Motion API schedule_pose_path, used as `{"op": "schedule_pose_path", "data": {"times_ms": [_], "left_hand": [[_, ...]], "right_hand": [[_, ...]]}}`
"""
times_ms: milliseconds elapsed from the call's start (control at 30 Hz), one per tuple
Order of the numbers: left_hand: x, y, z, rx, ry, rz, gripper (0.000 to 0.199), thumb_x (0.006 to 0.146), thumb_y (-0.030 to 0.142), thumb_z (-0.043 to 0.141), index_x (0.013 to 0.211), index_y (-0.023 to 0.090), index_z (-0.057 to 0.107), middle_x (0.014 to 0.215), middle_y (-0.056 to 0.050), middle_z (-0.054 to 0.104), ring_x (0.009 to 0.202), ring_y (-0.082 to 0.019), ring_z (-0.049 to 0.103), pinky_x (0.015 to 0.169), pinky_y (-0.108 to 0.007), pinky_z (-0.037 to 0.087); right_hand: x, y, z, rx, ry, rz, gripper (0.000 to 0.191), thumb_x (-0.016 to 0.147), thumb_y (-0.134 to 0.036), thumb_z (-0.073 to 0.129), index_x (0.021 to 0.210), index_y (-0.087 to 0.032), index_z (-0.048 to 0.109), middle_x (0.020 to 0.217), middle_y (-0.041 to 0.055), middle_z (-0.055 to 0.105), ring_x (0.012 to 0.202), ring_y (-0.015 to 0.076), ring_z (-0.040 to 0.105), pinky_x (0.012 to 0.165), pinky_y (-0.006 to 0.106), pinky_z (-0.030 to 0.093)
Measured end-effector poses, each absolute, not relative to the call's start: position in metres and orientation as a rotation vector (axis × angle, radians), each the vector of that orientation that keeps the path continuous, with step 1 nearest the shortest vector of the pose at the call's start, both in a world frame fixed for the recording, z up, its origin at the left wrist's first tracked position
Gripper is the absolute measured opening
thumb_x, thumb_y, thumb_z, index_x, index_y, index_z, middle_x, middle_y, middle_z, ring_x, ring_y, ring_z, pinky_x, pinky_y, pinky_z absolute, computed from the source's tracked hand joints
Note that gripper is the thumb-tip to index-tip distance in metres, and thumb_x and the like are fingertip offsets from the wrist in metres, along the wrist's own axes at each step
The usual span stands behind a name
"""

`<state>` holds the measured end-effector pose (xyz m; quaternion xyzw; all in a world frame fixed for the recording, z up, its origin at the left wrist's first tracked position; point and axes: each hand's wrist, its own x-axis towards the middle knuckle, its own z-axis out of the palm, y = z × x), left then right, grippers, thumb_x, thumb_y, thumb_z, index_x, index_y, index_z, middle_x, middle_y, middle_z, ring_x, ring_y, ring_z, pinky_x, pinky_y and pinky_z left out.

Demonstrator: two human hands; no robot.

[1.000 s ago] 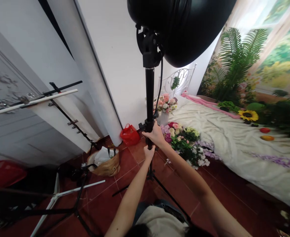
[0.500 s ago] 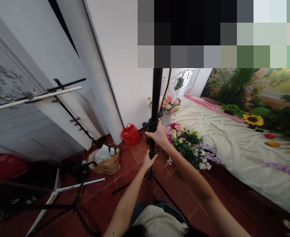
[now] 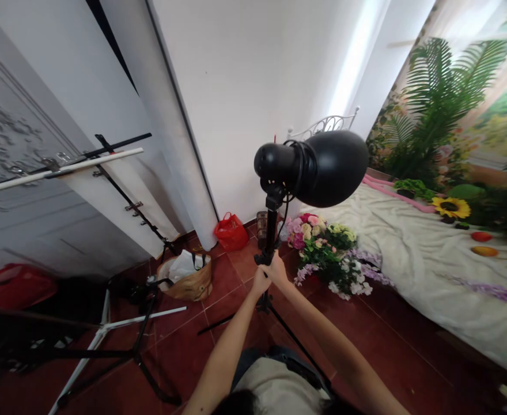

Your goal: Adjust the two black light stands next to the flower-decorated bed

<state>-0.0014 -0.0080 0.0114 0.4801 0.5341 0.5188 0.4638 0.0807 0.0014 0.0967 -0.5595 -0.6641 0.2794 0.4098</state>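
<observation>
A black light stand (image 3: 271, 230) rises from the floor in front of me, its legs spread on the tiles. On its top sits a black studio lamp (image 3: 337, 168) with a dome reflector facing right and a cable coiled round its neck. My left hand (image 3: 261, 282) wraps round the pole low down. Just above and touching it, my right hand (image 3: 276, 270) grips the pole right under the collar with its knob. The fingers of both hands are partly hidden behind the pole.
Artificial flowers (image 3: 322, 245) stand right of the stand, beside a bed with a cream blanket (image 3: 392, 230). A red bag (image 3: 231, 231) and a woven bag (image 3: 192, 282) sit on the floor. Backdrop stands with clips (image 3: 124, 317) spread their legs at left.
The upper part of the stand has come down, bringing the lamp into full view. My right hand has moved down the pole with it and now meets my left hand.
</observation>
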Motion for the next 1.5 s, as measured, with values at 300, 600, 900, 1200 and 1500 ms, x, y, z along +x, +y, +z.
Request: {"op": "schedule_pose_path", "data": {"times_ms": [300,600,900,1200,1500], "left_hand": [[-0.002,-0.006,0.003,1.255,1.263,1.275,0.039,0.057,0.019,0.069,0.095,0.015,0.06,0.102,-0.011,0.064,0.096,-0.024,0.059,0.085,-0.039,0.047],[0.0,-0.004,-0.002,1.28,1.219,1.292,0.044,0.061,0.024,0.067,0.102,0.014,0.056,0.109,-0.013,0.061,0.101,-0.022,0.057,0.091,-0.038,0.044],[0.0,-0.01,0.009,1.357,1.244,1.321,0.044,0.072,0.035,0.064,0.11,0.018,0.05,0.109,-0.01,0.06,0.099,-0.019,0.057,0.091,-0.036,0.043],[0.001,-0.01,0.01,1.337,1.244,1.285,0.042,0.072,0.039,0.064,0.107,0.019,0.051,0.104,-0.008,0.062,0.097,-0.018,0.058,0.091,-0.038,0.044],[-0.001,-0.009,0.003,1.339,1.271,1.289,0.044,0.072,0.041,0.064,0.108,0.019,0.051,0.104,-0.008,0.062,0.098,-0.019,0.057,0.093,-0.039,0.042]], "right_hand": [[0.08,0.005,0.09,-1.289,-1.645,0.71,0.033,0.061,-0.017,0.055,0.092,-0.018,0.045,0.09,0.0066,0.063,0.079,0.0182,0.061,0.069,0.027,0.049],[0.084,0.002,0.095,-1.258,-1.672,0.697,0.036,0.067,-0.027,0.061,0.098,-0.018,0.046,0.093,0.0075,0.062,0.082,0.0191,0.06,0.074,0.03,0.048],[0.136,-0.007,0.059,-1.247,-1.863,0.695,0.032,0.09,-0.036,0.034,0.113,-0.019,0.048,0.111,0.0087,0.058,0.107,0.0185,0.052,0.094,0.036,0.038],[0.126,0.014,0.045,-1.484,-1.505,0.862,0.034,0.088,-0.046,0.033,0.103,-0.02,0.048,0.08,0.0041,0.063,0.072,0.0179,0.062,0.065,0.028,0.046],[0.135,0.021,0.053,-1.408,-1.478,0.814,0.031,0.079,-0.044,0.047,0.095,-0.019,0.053,0.069,0.0018,0.061,0.064,0.0168,0.06,0.062,0.028,0.047]]}}
